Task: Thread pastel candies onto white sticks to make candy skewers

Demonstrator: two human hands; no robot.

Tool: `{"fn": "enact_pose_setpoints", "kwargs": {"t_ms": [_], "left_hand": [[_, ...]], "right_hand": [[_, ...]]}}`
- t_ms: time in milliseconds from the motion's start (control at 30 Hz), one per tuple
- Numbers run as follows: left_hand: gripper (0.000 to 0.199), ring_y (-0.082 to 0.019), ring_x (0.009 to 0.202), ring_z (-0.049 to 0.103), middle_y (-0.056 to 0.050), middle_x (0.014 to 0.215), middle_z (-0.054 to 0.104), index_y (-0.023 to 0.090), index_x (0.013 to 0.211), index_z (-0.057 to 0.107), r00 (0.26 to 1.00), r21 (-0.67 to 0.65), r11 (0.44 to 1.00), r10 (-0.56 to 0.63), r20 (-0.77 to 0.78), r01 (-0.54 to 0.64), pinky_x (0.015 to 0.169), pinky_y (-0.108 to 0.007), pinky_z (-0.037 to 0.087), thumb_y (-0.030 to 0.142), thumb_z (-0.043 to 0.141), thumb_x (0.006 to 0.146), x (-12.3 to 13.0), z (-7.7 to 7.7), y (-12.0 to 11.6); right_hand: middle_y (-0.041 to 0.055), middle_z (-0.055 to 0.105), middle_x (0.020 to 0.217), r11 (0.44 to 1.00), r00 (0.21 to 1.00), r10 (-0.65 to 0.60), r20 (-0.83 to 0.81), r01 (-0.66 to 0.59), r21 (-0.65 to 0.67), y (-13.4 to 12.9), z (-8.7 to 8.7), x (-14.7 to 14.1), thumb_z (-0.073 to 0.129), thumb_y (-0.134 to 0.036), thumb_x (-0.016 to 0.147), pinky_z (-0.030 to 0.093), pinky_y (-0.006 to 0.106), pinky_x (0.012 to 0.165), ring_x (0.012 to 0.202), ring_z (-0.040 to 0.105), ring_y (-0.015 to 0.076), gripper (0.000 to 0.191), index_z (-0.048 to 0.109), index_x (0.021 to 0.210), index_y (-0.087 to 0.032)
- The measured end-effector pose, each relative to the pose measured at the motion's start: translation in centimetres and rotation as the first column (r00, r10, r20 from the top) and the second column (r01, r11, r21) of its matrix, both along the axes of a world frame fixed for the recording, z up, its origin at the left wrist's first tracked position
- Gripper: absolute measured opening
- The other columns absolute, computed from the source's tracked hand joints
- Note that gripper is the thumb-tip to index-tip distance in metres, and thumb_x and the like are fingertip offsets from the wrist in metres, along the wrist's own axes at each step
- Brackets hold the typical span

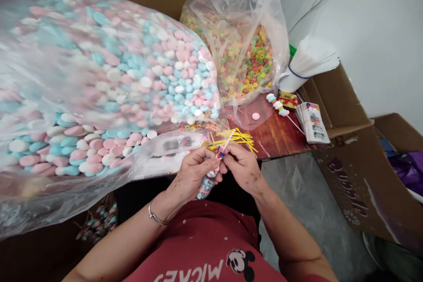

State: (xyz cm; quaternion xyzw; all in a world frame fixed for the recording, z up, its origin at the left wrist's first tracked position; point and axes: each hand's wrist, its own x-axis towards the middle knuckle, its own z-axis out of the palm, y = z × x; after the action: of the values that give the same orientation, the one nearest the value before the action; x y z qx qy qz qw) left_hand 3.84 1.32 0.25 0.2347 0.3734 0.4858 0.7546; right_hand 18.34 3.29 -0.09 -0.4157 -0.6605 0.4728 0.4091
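A wrapped candy stick [205, 186] with pink and blue pieces inside hangs downward between both hands, its white stick pointing up. My left hand [197, 168] has its fingers closed around the wrapper's gathered neck. From the right, my right hand [242, 165] pinches the same neck near the stick's base. Just behind the hands lies a loose pile of yellow twist ties [243, 139] on the red table [280, 139]. An unwrapped candy skewer [277, 105] rests farther right, beside a stack of printed wrappers [312, 122]. One pink candy [255, 116] sits alone on the table.
A huge clear bag of pink, blue and white candies [132, 79] fills the left. Behind is a bag of colourful ring candies [254, 66]. White sticks [313, 57] stand in a cup at right, near an open cardboard box [350, 176]. More wrapped candies [99, 222] lie below the table.
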Motion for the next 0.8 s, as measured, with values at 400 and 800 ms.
{"fn": "enact_pose_setpoints", "kwargs": {"t_ms": [400, 800], "left_hand": [[0.026, -0.010, 0.044, 0.059, 0.002, 0.058, 0.067, 0.016, 0.074, 0.057, 0.979, 0.035, 0.989, 0.148, -0.138, -0.145, 0.044, -0.018, 0.045, 0.027, 0.079, 0.066, -0.1, -0.8, -0.4], [0.016, -0.011, 0.040, 0.056, 0.000, 0.053, 0.065, 0.015, 0.068, 0.062, 0.863, -0.181, 0.903, -0.427, -0.268, 0.391, 0.038, -0.019, 0.043, 0.023, 0.072, 0.059, -2.5, -0.9, 1.4]], "right_hand": [[0.0006, 0.057, 0.078, 0.948, 0.940, -0.052, 0.338, -0.060, 0.313, -0.4, -0.9, 0.4, 0.048, -0.015, 0.094, 0.045, 0.023, 0.069, 0.073, 0.056, 0.0116, 0.018, 0.058, 0.080, -0.019], [0.0094, 0.065, 0.101, 0.464, 0.712, 0.043, 0.701, -0.635, 0.617, 0.7, 0.7, 1.7, 0.039, -0.016, 0.099, 0.043, 0.034, 0.083, 0.091, 0.053, 0.0191, 0.027, 0.064, 0.089, -0.014]]}}
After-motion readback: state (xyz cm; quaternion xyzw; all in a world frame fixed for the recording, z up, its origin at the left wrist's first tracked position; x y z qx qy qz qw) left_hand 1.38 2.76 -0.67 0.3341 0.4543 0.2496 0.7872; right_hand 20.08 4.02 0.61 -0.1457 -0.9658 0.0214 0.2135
